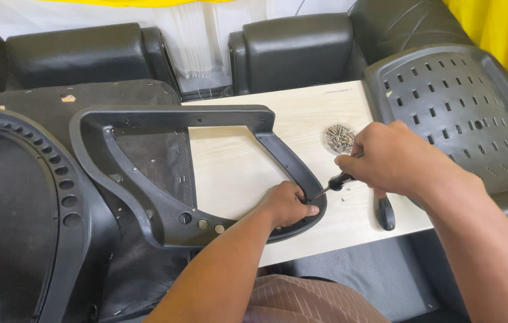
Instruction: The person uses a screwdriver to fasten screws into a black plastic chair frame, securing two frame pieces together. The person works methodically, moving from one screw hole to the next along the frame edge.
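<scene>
A black plastic chair frame point(164, 119) lies across a light wooden board point(301, 113), its left part resting on dark chair parts. My left hand point(287, 203) presses down on the frame's lower right corner, fingers curled over the rim. My right hand point(388, 158) grips a screwdriver point(334, 182) with a black handle; its thin shaft points down-left at the frame's edge, right next to my left fingertips.
A small round dish of screws point(339, 137) sits on the board beyond my right hand. A second black tool handle point(384, 212) lies near the board's front edge. A perforated black seat shell point(463, 107) rests at the right, a rounded black chair part point(44, 197) at the left, black sofas behind.
</scene>
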